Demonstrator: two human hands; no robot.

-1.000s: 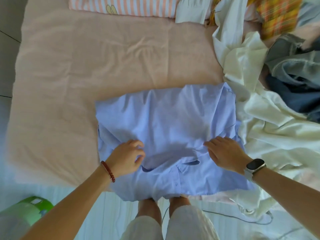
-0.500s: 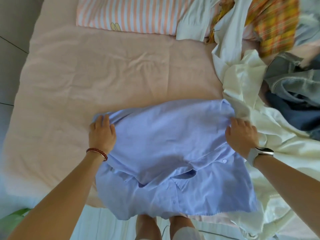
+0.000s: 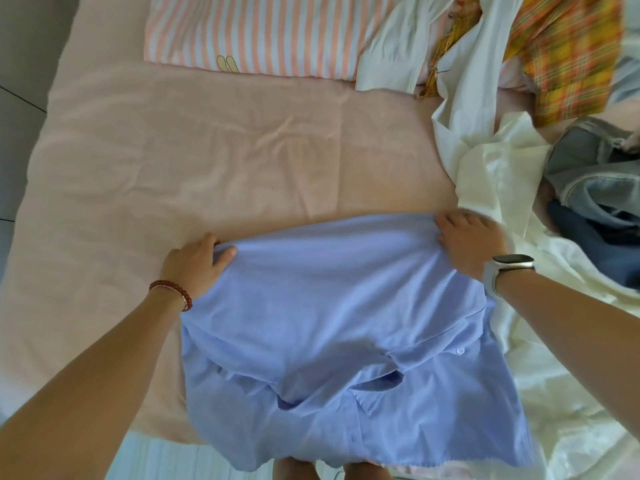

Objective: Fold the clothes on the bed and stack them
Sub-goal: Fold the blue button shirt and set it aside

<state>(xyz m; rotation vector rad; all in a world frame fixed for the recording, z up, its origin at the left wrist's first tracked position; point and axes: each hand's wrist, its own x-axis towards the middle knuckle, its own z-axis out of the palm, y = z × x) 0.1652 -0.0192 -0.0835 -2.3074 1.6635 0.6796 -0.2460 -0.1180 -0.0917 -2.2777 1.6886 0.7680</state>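
Head view: my left hand (image 3: 194,268) and right hand (image 3: 465,244) each pinch far corners of blue shirt (image 3: 332,327), spread on near edge of bed (image 3: 207,161). Mid-fold. Next, probably: draw far edge toward me, align with collar.

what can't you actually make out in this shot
All from the head view:
- Left hand: fingertips curl under the blue shirt edge, hidden by cloth.
- Right hand: motion-blurred, so its grip is unclear.
- Clothes pile: cut off by the right edge.
- Shirt hem: runs past the bed edge, partly cut off by the bottom edge.
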